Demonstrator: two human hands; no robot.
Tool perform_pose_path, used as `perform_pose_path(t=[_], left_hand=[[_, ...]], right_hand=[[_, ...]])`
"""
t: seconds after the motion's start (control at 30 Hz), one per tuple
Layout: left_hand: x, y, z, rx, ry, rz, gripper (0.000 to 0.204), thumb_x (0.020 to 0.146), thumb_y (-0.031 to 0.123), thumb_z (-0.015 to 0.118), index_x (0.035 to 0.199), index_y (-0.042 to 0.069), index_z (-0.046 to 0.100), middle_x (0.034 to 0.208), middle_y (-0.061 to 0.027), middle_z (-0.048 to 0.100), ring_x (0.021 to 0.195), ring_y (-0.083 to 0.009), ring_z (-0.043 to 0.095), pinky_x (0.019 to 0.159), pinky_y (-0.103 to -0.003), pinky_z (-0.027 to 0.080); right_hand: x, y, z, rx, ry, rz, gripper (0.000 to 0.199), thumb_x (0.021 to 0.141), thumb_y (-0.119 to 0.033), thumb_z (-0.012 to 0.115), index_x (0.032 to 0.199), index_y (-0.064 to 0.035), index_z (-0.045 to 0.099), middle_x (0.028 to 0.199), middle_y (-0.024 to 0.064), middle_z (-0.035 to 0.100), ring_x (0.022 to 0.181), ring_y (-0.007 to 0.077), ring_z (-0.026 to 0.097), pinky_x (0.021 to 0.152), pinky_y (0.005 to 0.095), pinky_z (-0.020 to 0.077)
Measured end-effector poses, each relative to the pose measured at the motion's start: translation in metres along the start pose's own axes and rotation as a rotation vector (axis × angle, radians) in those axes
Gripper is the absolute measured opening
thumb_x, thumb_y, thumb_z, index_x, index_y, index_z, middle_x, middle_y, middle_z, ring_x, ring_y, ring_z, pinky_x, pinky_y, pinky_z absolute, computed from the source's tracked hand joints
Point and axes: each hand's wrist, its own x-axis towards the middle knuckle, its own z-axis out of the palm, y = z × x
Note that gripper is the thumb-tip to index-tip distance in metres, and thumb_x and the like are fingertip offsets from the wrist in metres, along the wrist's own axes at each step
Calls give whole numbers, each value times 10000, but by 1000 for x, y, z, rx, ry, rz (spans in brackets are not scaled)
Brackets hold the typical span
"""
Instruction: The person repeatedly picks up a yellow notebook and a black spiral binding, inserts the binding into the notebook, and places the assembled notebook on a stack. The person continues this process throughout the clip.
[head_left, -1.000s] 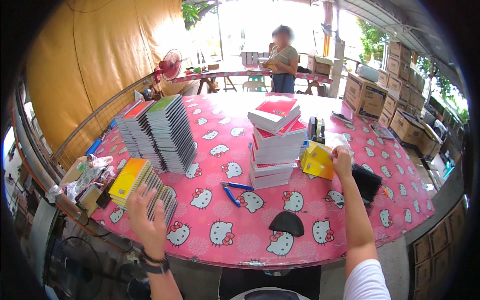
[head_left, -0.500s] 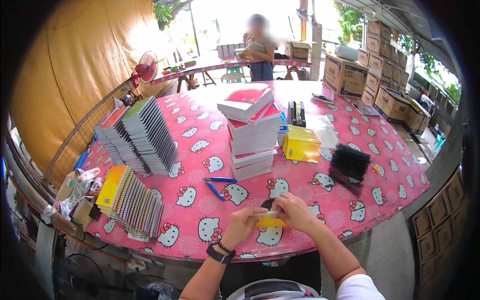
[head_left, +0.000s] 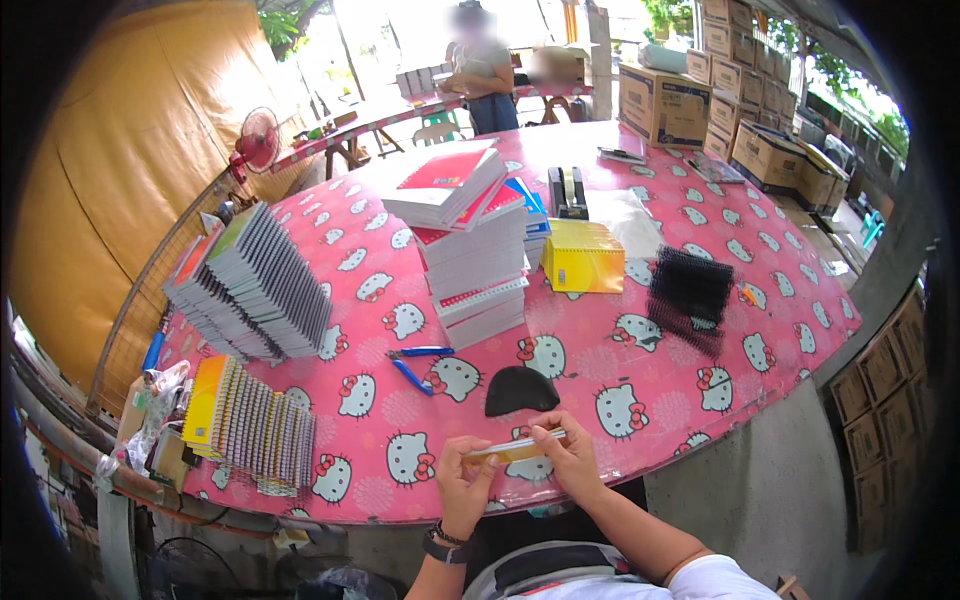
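Both hands are near the front edge of the table. My left hand [head_left: 466,484] and my right hand [head_left: 570,462] grip the two ends of a small yellow-covered notebook [head_left: 516,448], turned so that its white page edge faces up. Just beyond it lies a black half-round object [head_left: 521,391]; I cannot tell its kind. Blue-handled cutting pliers [head_left: 420,366] rest open to the left of that. Farther right are a pile of black spiral binding coils [head_left: 690,300] and a stack of yellow booklets [head_left: 584,258].
A tall stack of red-covered notebooks [head_left: 470,255] stands mid-table, blue ones [head_left: 532,212] behind it. Bound notebooks [head_left: 255,285] and yellow spiral notebooks [head_left: 250,425] fill the left. A tape dispenser [head_left: 568,193] and cartons [head_left: 665,105] stand farther back. Another person [head_left: 482,80] stands beyond the table.
The notebook has been tilted so that its page edge shows and less yellow is seen. My hands have drawn nearer, uncovering the black half-round object. The whole view has shifted slightly.
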Motion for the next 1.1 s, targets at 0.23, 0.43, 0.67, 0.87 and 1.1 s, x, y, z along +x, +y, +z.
perform_pose_path(t=[0.23, 0.43, 0.67, 0.87, 1.1], left_hand=[[7, 38, 26, 803, 9, 497, 265, 783, 70, 683, 1044, 88, 647, 1074, -73, 609, 889, -227, 593, 923, -385, 374], [5, 26, 20, 756, -109, 491, 260, 765, 37, 669, 1008, 127, 685, 927, 4, 664, 833, -165, 607, 805, -334, 356], [2, 28, 18, 725, -145, 524, 251, 754, 43, 674, 991, 128, 689, 920, 4, 666, 817, -173, 597, 806, -333, 356], [2, 28, 19, 695, -129, 514, 223, 764, 48, 674, 973, 121, 692, 920, 3, 664, 840, -187, 584, 800, -335, 363], [4, 30, 20, 705, -93, 538, 153, 770, 88, 698, 919, 123, 707, 880, 8, 644, 815, -198, 554, 747, -345, 369]], right_hand=[[-4, -5, 12, 1, 55, -140, 276, 912, -51, 558, 1185, -53, 515, 898, 23, 530, 823, 78, 527, 690, 233, 472], [42, -34, -49, -492, 99, -319, 186, 923, -182, 577, 1011, -24, 620, 886, 77, 605, 824, 162, 575, 749, 321, 469], [106, -40, -215, -1556, 406, -405, 157, 750, -143, 707, 894, -101, 662, 918, 53, 619, 941, 244, 568, 790, 407, 434], [118, -35, -224, -1615, 243, -480, 199, 725, -180, 738, 890, -100, 661, 943, 40, 570, 981, 245, 539, 820, 411, 422], [128, -47, -223, -1673, 193, -456, 224, 746, -187, 723, 925, -82, 636, 960, 52, 594, 934, 268, 547, 800, 426, 429]])
